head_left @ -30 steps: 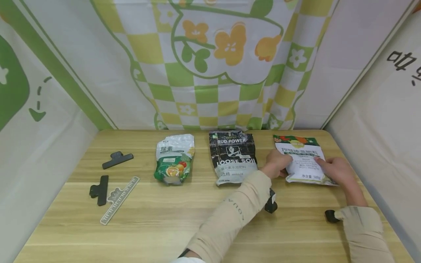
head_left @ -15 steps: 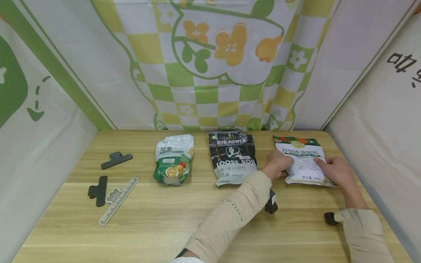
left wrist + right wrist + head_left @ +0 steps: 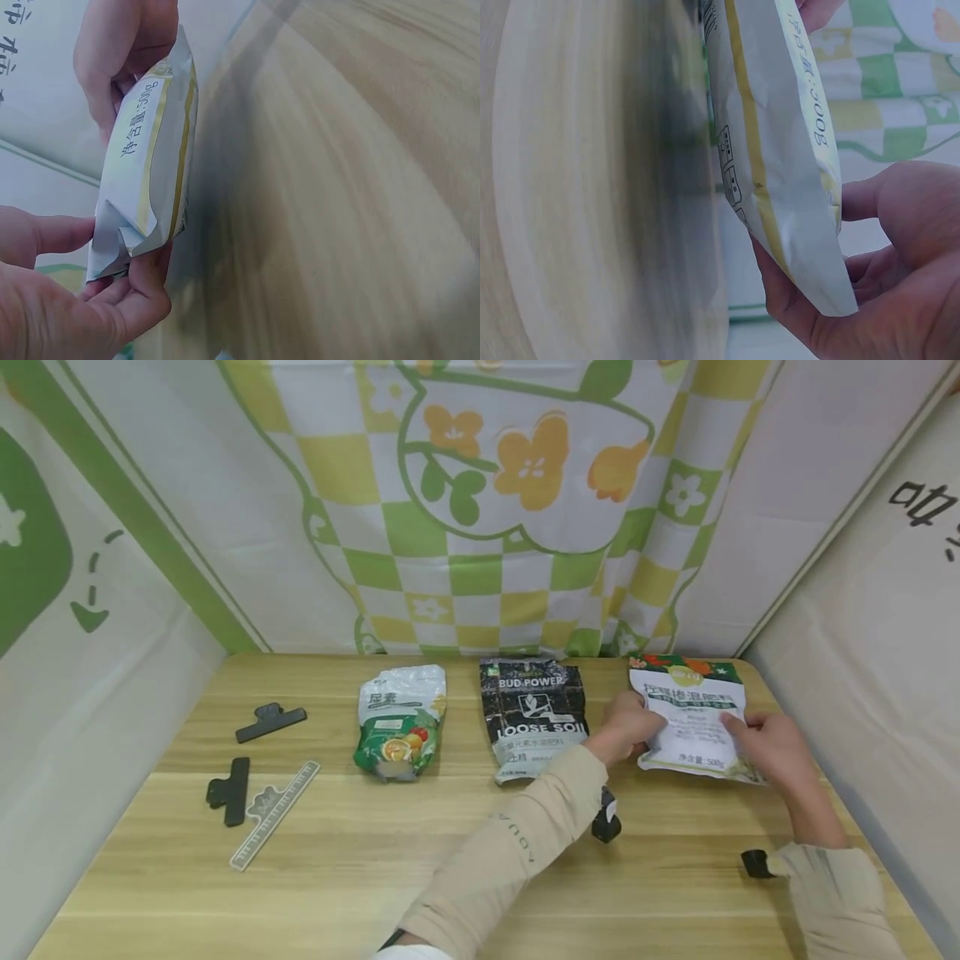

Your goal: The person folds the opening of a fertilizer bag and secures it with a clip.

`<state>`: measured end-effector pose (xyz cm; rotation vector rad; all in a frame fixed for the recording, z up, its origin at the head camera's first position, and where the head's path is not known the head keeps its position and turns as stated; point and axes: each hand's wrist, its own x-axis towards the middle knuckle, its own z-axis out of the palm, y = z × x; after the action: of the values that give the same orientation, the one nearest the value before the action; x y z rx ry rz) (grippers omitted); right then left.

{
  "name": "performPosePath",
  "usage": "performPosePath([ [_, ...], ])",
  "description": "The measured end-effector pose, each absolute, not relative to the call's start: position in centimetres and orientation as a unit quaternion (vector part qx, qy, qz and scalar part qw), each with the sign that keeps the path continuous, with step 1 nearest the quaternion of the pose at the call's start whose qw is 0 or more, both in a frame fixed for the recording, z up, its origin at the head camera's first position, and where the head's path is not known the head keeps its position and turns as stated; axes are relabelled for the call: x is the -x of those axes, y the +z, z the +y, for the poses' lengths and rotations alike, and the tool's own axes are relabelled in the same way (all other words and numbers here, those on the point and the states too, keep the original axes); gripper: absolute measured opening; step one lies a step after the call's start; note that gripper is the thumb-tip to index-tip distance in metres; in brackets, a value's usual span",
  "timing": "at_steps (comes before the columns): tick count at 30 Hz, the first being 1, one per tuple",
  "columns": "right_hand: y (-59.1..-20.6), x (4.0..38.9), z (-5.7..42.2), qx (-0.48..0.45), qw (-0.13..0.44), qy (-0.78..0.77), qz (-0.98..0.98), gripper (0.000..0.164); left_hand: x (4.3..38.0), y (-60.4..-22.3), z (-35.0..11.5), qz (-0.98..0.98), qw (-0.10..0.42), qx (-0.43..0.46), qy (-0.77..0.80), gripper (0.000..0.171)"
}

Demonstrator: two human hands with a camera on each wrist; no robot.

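A white fertilizer bag [image 3: 693, 727] with a green and red top band is held at the right of the table by both hands. My left hand [image 3: 628, 725] grips its left edge, thumb on the front and fingers behind, as the left wrist view also shows. On the opposite edge my right hand [image 3: 772, 747] pinches the bag the same way. In both wrist views the bag's lower edge stands off the wood with a shadow beside it. Just left of my left hand lies a black and grey LOOSE SOIL bag [image 3: 534, 718], partly behind the forearm.
Farther left lies a white and green bag [image 3: 401, 722] with fruit printed on it. Two black clips [image 3: 271, 722] and a clear ruler-like clip [image 3: 274, 814] rest on the table's left side. A checked curtain [image 3: 480, 585] hangs behind the table [image 3: 375, 877].
The white fertilizer bag has been raised off the table a little and shifted slightly away from me, with both hands keeping hold of its sides. The other bags and clips stay in place.
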<state>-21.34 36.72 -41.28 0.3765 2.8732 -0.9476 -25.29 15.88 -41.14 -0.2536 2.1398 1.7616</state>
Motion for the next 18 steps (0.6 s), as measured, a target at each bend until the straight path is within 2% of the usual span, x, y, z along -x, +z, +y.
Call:
performPosePath([
  [4, -40.8, 21.1, 35.7, -0.107, 0.037, -0.318, 0.941, 0.073, 25.1, -40.7, 14.5, 0.743, 0.179, 0.064, 0.642, 0.017],
  [8, -40.4, 21.0, 34.9, -0.083, 0.031, -0.333, 0.939, 0.065, 24.8, -40.2, 13.1, 0.733, 0.179, 0.042, 0.656, 0.024],
  [18, -38.9, 20.4, 32.7, -0.073, 0.058, -0.408, 0.908, 0.070, 24.1, -39.1, 10.2, 0.750, 0.164, 0.034, 0.640, 0.034],
])
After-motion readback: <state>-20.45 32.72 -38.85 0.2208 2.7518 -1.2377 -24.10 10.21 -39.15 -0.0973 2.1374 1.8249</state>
